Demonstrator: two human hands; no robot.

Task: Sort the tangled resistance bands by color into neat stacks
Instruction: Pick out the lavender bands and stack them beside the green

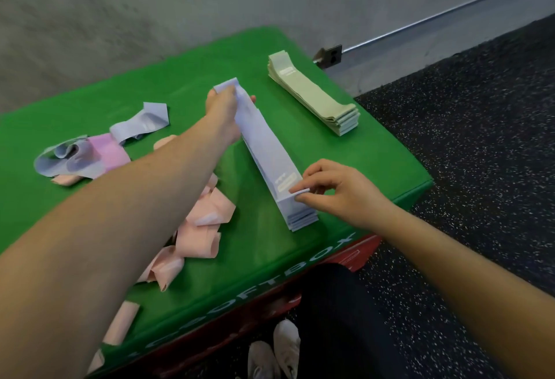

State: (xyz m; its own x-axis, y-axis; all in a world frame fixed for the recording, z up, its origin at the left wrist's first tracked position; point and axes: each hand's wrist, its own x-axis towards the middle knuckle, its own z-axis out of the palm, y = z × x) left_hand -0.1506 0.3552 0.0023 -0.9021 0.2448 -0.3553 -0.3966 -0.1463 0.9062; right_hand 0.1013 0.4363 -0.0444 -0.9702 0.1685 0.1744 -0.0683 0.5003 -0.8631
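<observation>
Hands, your left hand and right hand, are pinching the ends of a soft, floppy lilac band over its stack.

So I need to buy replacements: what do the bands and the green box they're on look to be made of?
The lavender band held by the left hand and right hand looks like matte woven fabric elastic: no shine, soft folds, a sewn-looking label. The sage stack looks the same. The green box seems to be padded foam under a faintly glossy vinyl-like cover, judging by its rounded edges, though that's uncertain.
</observation>
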